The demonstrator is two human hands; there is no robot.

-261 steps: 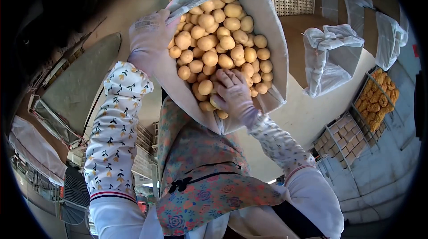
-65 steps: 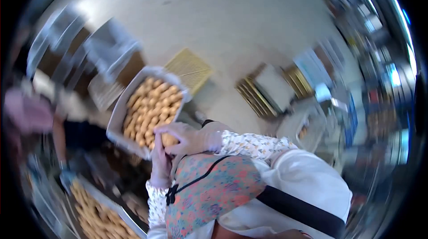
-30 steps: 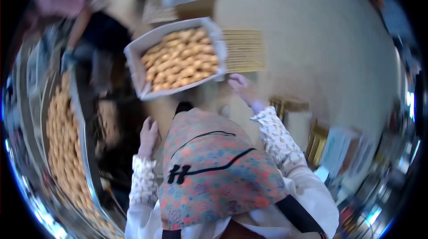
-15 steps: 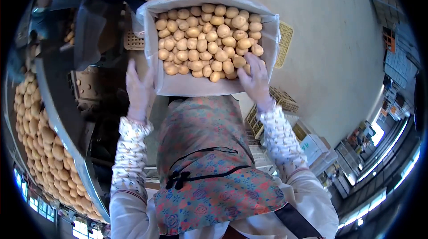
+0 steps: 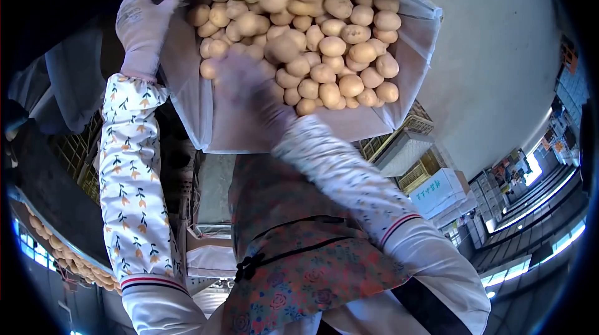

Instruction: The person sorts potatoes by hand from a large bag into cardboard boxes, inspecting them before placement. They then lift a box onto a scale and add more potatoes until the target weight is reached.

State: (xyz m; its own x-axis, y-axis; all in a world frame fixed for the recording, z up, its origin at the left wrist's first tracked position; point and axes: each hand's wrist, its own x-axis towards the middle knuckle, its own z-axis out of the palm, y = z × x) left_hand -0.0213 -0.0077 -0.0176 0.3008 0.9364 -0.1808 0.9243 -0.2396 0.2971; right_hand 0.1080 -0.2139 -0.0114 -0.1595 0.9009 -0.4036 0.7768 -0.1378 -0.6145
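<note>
A box (image 5: 240, 132) with a pale plastic liner, tilted, holds a heap of yellow-brown potatoes (image 5: 334, 46). My left hand (image 5: 142, 26), in a pale glove, grips the box by its upper left rim, with the thumb over the edge. Smeared by motion, my right hand (image 5: 253, 88) reaches across the lower left part of the box, at the potatoes. Its fingers are too blurred to show whether they hold one. A few potatoes near it are blurred as well.
On the left runs a curved metal edge (image 5: 68, 251) with more potatoes (image 5: 65, 254) beyond it. Yellow plastic crates (image 5: 418, 124) and a white carton (image 5: 437, 190) stand at the lower right. Grey floor (image 5: 499, 66) stretches out on the right.
My left hand has moved up from beside the box onto its upper left rim. My right hand has swept left from the right side. The box looks nearer and more tilted.
</note>
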